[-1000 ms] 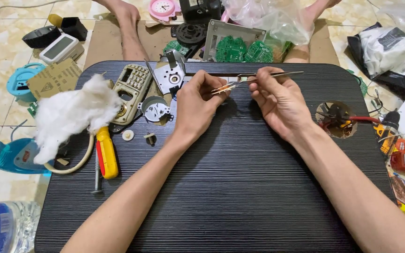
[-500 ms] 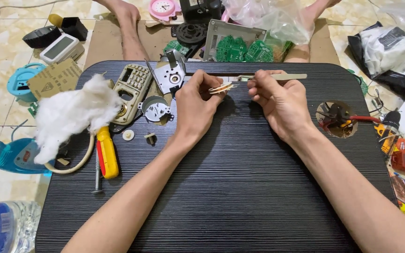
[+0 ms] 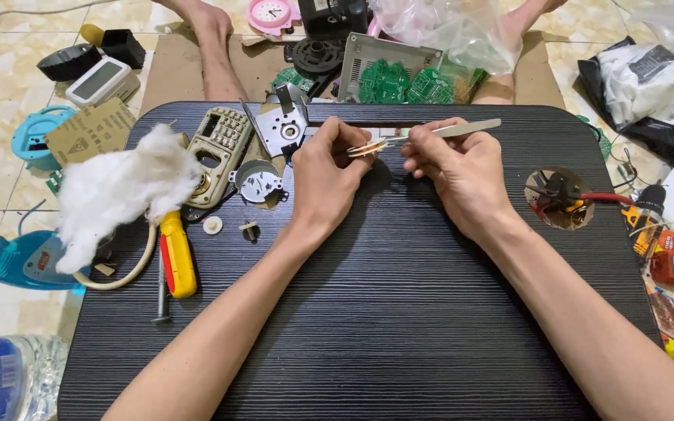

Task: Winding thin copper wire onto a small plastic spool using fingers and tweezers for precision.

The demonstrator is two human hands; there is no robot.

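Observation:
My left hand (image 3: 325,178) pinches a small flat copper-coloured coil (image 3: 366,147) between thumb and fingers, above the far middle of the black ribbed table (image 3: 368,312). My right hand (image 3: 462,175) grips silver tweezers (image 3: 438,132), held nearly level, with their tips touching the coil. Both hands sit close together. Just left of my left hand lie a round metal motor housing (image 3: 257,179) and a metal bracket plate (image 3: 284,129).
A wad of white cotton (image 3: 119,191), a beige keypad panel (image 3: 218,152) and a yellow-handled screwdriver (image 3: 175,261) lie at the table's left. A round hole (image 3: 559,199) opens at its right. Green circuit boards (image 3: 403,84), a pink clock (image 3: 273,14) and someone's legs (image 3: 212,47) are beyond.
The tweezers have tilted from slanting to nearly level and their tips now meet the coil. Both hands stayed in about the same place.

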